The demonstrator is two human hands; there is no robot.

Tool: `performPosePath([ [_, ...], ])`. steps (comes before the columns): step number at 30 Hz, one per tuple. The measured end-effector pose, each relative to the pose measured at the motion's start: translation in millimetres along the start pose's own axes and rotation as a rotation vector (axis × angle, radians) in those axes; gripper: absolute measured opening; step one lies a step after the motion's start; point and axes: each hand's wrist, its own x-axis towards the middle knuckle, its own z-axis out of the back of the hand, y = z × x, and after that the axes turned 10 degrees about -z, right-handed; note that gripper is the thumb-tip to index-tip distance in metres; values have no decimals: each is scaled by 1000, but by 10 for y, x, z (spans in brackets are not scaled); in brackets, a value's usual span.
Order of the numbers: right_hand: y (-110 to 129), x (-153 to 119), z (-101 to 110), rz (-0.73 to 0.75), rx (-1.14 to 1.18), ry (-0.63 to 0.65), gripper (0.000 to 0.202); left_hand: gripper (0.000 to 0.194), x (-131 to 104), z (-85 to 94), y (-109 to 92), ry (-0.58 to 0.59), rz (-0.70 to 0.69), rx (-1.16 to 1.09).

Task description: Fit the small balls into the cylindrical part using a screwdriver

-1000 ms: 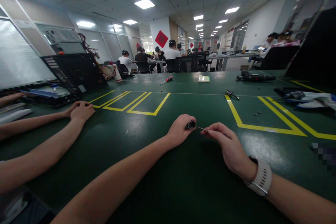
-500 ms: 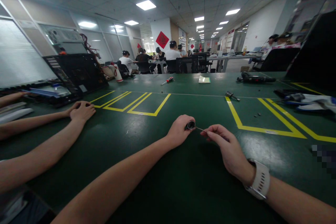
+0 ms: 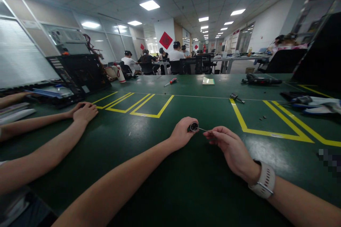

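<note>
My left hand (image 3: 182, 132) is wrapped round a short dark cylinder (image 3: 193, 126) with a metallic rim. Its round open end faces me and to the right. In a pinch, my right hand (image 3: 226, 143) holds a thin metal rod (image 3: 204, 130) whose far tip reaches into or against that rim; how deep it goes I cannot tell. The rod's near end is hidden by my fingers. Both hands are just above the green table (image 3: 160, 181). A pale watch (image 3: 263, 181) sits on my right wrist.
Beyond my hands lie a red-handled screwdriver (image 3: 170, 82), a notepad (image 3: 208, 81), a metal chuck-like part (image 3: 237, 98) and a black power tool (image 3: 261, 79). Small dark bits (image 3: 262, 117) rest inside yellow tape at right. Another person's hands (image 3: 85, 111) rest at left, near black equipment (image 3: 87, 74).
My right hand has turned slightly at the rod, its fingers shifting a little. My left hand holds the cylinder as before. The view has shifted slightly.
</note>
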Motion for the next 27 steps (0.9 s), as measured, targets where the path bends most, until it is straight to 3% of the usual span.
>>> performPosePath([
  [11,-62,7,7,118,-206,-43,11,9,-6,-22,19,21,-51,39],
  [20,-50,43,23,-6,1,-11,6,10,-8,-46,42,-1,-46,44],
  [27,-29,27,1,3,10,-38,7,9,-3,-40,33,10,-42,36],
])
